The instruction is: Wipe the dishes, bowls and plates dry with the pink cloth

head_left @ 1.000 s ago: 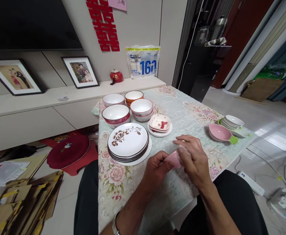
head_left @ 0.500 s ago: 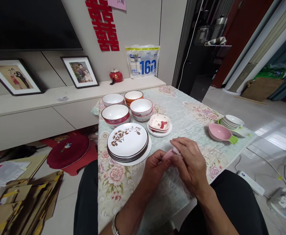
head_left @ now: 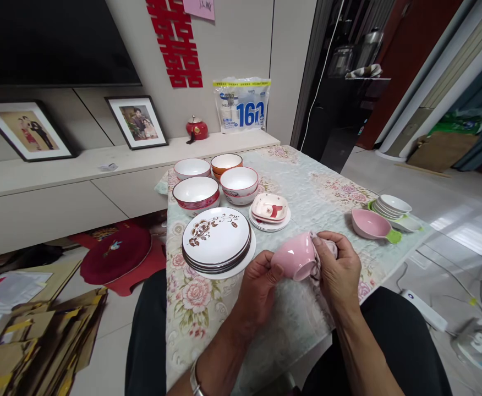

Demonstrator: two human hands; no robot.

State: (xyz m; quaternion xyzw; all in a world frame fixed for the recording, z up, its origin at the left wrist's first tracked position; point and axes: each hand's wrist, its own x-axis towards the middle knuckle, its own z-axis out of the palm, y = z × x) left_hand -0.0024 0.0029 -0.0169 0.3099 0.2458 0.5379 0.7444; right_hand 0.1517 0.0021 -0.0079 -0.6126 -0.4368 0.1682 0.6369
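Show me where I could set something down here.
The widest bare tablecloth lies between the bowls and the pink dish at right; a smaller patch, between the plate stack and left forearm. Crowded: the left side, around bowls and plate stack, and the near middle, where the left hand grips a pink bowl, right hand a cloth.

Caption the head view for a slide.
Left hand holds a pink bowl, right hand a cloth against it, near stacked plates.

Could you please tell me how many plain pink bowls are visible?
2: one glossy pink bowl in the left hand, another pink bowl with a green handle toward the right side of the floral-covered table. Others may be hidden.
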